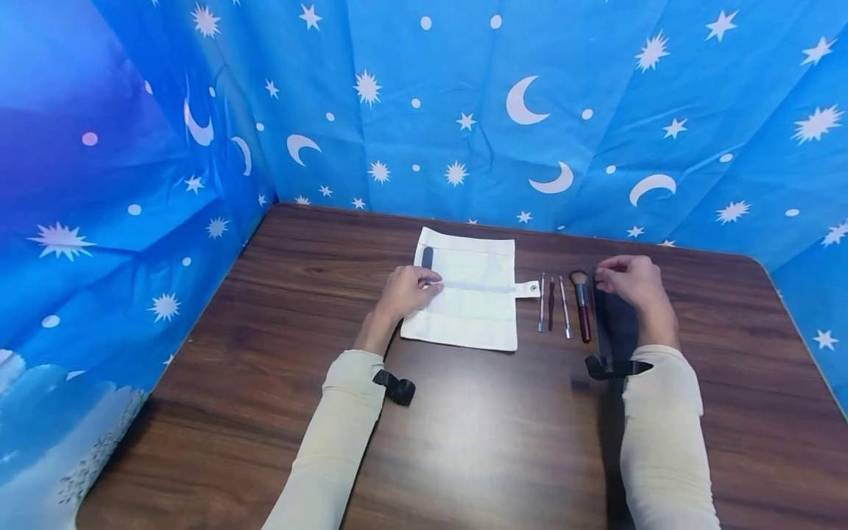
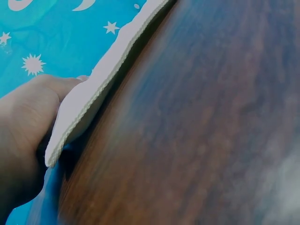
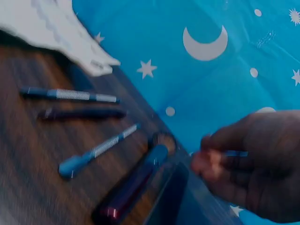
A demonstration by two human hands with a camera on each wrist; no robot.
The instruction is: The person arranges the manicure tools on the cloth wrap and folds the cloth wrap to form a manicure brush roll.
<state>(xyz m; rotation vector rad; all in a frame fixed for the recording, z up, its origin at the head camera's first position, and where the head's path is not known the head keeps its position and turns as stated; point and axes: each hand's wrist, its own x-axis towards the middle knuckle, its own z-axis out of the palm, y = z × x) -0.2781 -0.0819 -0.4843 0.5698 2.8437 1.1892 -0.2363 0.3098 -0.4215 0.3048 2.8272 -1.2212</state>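
On the wooden desk point(image 1: 477, 434) lies a white fabric tool roll point(image 1: 473, 320), opened flat. My left hand point(image 1: 405, 289) pinches it at the pocket edge. My right hand point(image 1: 632, 280) has fingertips drawn together beside the makeup brush point(image 1: 583, 303); whether it holds something, I cannot tell. One dark round-ended tool point(image 1: 428, 258) sits in the roll's left side; two metal cuticle pushers point(image 1: 565, 305) and one slim dark-red tool point(image 1: 551, 305) lie outside.

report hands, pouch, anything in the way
Left hand on pouch. Right hand by brush, grip unclear. Pouch open on table. Three tools between pouch and brush.
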